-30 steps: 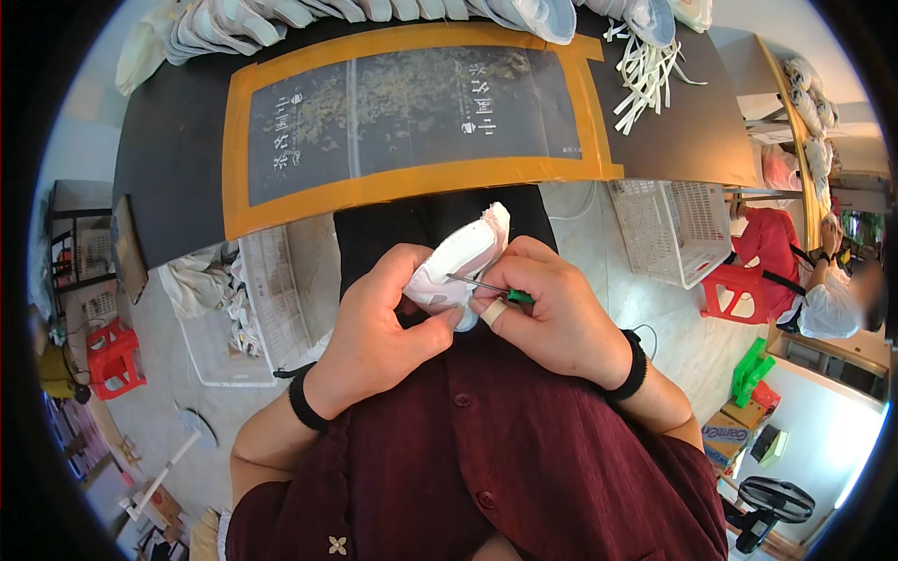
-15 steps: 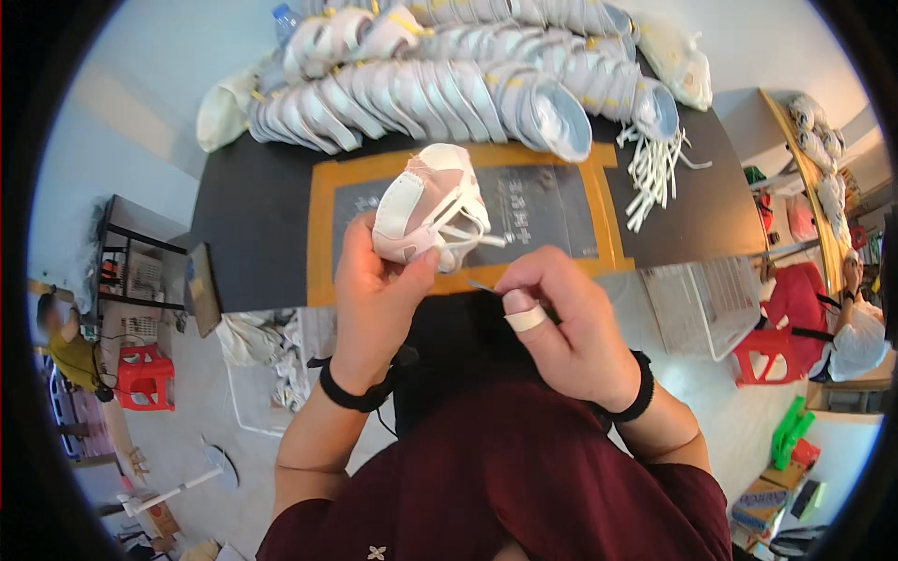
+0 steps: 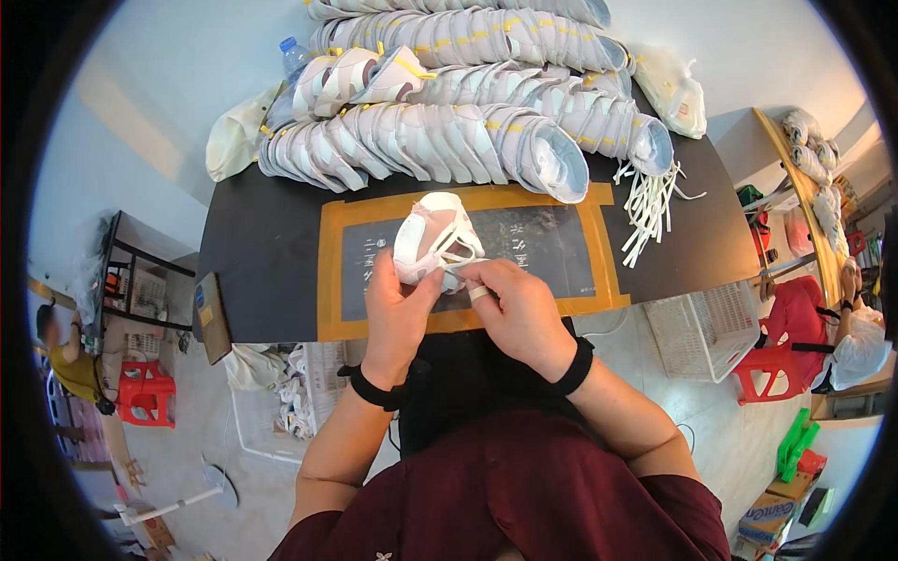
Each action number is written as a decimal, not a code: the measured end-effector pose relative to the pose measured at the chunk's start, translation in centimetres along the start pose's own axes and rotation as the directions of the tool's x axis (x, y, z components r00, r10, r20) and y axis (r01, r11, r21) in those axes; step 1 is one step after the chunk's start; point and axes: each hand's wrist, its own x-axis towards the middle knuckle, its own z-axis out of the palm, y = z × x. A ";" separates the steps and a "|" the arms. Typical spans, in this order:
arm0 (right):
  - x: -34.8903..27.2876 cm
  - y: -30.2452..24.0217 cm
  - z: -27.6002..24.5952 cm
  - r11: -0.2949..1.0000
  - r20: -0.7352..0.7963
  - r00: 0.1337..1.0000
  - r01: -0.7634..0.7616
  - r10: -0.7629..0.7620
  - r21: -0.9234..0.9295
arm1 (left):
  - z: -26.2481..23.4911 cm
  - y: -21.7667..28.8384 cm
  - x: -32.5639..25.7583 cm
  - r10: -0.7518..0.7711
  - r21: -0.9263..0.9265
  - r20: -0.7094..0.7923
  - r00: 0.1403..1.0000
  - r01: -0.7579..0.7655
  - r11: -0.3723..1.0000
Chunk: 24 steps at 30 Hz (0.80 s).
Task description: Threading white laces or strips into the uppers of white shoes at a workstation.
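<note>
Low over the front of the table, a small white and pink shoe upper (image 3: 412, 243) is gripped by my left hand (image 3: 397, 316), its thumb and fingers closed round the lower end. White laces (image 3: 456, 241) cross the side of the upper facing right. Against that same side, my right hand (image 3: 520, 316) is closed in a pinch, its fingertips at the laces. Whatever lies between those fingertips is hidden. A pale bandage (image 3: 479, 293) wraps one digit of this hand.
Stacked rows of nested shoe uppers (image 3: 402, 145) fill the table's (image 3: 253, 262) back. Loose white laces (image 3: 647, 210) hang together at the right. A taped dark sheet (image 3: 552, 252) covers the front middle. Crates (image 3: 702, 327) stand below. Seated people (image 3: 856, 341) are at both sides.
My right hand has moved left and up to the shoe upper. The thin grey tool that showed at its fingertips is now hidden. My view has shifted, so the table appears lower.
</note>
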 end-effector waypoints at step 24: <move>0.3 -1.6 -0.3 0.909 -0.037 0.988 0.126 -0.153 -0.398 | -0.2 -0.5 -0.1 -0.056 0.126 -0.036 0.998 0.060 0.990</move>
